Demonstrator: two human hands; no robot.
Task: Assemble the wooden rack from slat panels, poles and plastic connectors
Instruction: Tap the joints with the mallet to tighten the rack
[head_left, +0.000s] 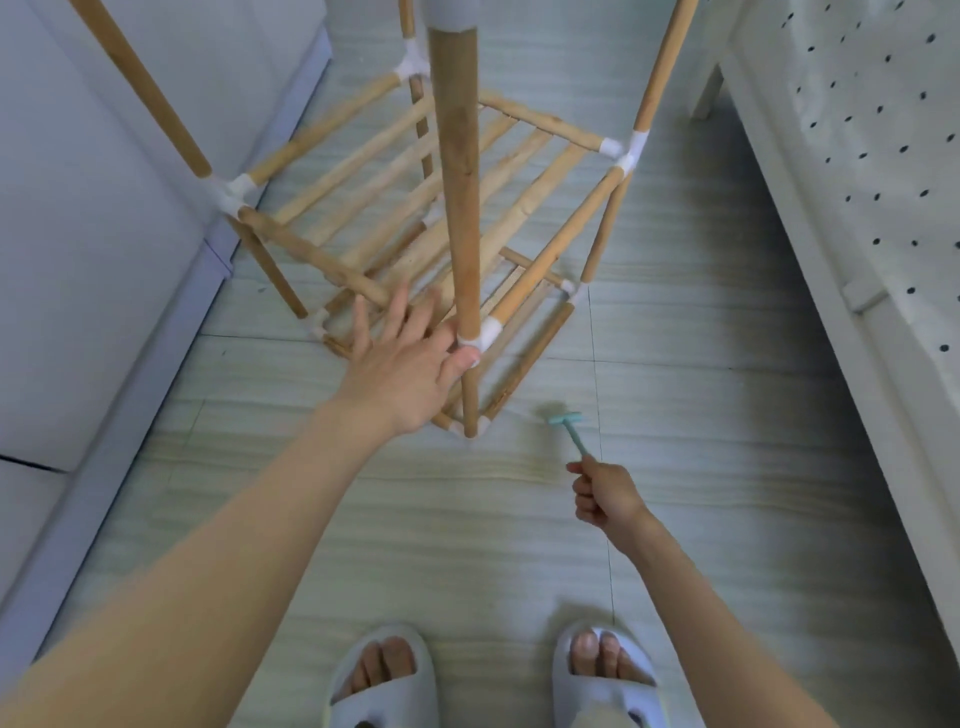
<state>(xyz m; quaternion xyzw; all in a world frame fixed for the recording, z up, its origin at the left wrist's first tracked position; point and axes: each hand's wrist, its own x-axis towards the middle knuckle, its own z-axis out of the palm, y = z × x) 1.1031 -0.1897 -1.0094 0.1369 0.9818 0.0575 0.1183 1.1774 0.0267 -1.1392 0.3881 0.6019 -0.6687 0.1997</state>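
Note:
The wooden rack (395, 208) stands on the floor ahead of me, with two slat shelves joined by poles and white plastic connectors. Its nearest upright pole (457, 182) rises toward the camera from a white connector (485, 332) at the upper shelf's near corner. My left hand (405, 358) rests on that corner, fingers straight over the slats and thumb against the connector. Off to the right, clear of the rack, my right hand (605, 493) grips the handle of a small teal plastic hammer (569, 423), its head blurred.
A pale sofa (78, 234) lies close on the left, touching the rack's corner. A white bed with a dotted cover (857, 156) runs along the right. My feet in grey slippers (384, 680) stand on the tiled floor below.

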